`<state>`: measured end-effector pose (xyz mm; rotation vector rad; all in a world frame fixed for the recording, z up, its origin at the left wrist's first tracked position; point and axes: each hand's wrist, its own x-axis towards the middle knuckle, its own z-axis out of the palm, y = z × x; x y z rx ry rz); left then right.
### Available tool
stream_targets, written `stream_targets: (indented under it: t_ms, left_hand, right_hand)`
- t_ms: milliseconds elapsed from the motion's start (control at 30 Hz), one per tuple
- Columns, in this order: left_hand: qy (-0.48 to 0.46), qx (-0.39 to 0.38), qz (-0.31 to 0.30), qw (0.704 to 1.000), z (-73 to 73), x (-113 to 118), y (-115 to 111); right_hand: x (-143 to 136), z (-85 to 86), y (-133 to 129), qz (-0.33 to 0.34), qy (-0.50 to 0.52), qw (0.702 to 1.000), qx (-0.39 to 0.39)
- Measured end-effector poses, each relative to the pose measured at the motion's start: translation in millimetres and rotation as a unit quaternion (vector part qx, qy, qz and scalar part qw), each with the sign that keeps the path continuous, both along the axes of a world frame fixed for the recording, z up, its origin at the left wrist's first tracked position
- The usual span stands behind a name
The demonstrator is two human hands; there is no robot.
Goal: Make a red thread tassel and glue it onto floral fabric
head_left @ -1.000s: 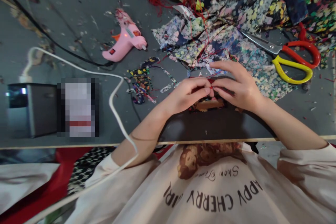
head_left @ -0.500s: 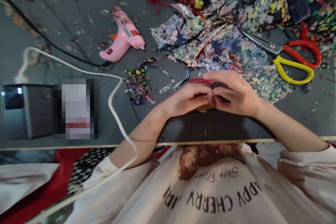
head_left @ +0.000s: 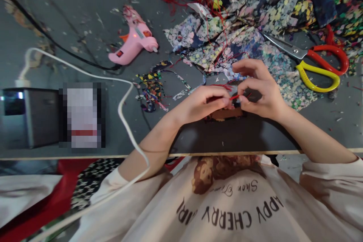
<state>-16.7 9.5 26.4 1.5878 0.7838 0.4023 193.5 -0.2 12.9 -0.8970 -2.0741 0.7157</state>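
Between my two hands a short length of red string (head_left: pixel 234 98) is stretched. My left hand (head_left: pixel 208 102) pinches one side of it, thumb against forefinger. Thumb and forefinger of my right hand (head_left: pixel 259 92) close on the other side, while the other fingers of that hand are lifted and curled. More red strands (head_left: pixel 219 86) trail out behind my left hand. Just below the fingers lies a flat brown piece (head_left: pixel 228 113) with a dark patterned edge, partly covered by the left hand; its kind I cannot make out.
Scissors (head_left: pixel 296 52) with a red and a yellow handle lie on floral fabric (head_left: pixel 215 45) at the right. A pink glue gun (head_left: pixel 134 41) rests at left, near fabric scraps (head_left: pixel 151 90). A white cable (head_left: pixel 121 109) crosses my left forearm from a dark box (head_left: pixel 42 117).
My hands have drawn slightly apart, so the red string now shows between them. The right hand's upper fingers have lifted, and more of the brown piece is visible.
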Motion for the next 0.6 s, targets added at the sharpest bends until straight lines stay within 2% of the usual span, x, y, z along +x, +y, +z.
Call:
stream_targets:
  t_ms: [200,367,600]
  left_hand:
    - [0.007,-0.022,0.045,0.999,-3.6,1,-3]
    - [0.027,0.012,0.087,0.996,-6.8,5,-7]
    - [0.017,0.035,0.086,0.996,-5.8,7,-11]
  right_hand:
    - [0,0.5,3,-0.013,0.024,0.996,-0.086]
    - [-1,-1.0,4,-0.01,0.041,0.993,-0.108]
    - [-3,-4.2,4,-0.011,0.067,0.99,-0.121]
